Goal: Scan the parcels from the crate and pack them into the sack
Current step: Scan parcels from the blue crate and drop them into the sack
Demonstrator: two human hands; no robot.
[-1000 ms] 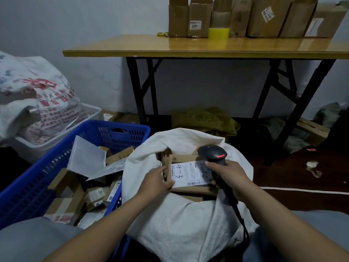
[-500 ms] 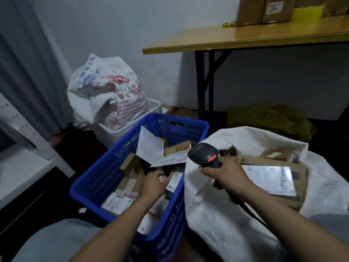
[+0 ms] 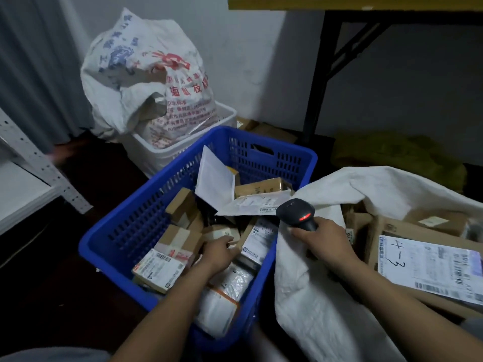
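Left hand (image 3: 218, 253) down in the blue crate (image 3: 125, 231), right hand (image 3: 324, 241) holding the scanner (image 3: 296, 212) at the white sack (image 3: 313, 309).

The crate stands on the dark floor (image 3: 52, 296) just left of the sack, filled with small labelled parcels (image 3: 162, 267). The left grip lies on them, but whether it holds one cannot be told. The right grip is wrapped round the scanner's handle. A boxed parcel (image 3: 428, 267) marked "4-3" lies in the sack's mouth. Farther off, a printed bag (image 3: 146, 74) sits in a white basket (image 3: 224, 113) by the pale wall (image 3: 418, 87), under a yellow worktop (image 3: 339, 2).
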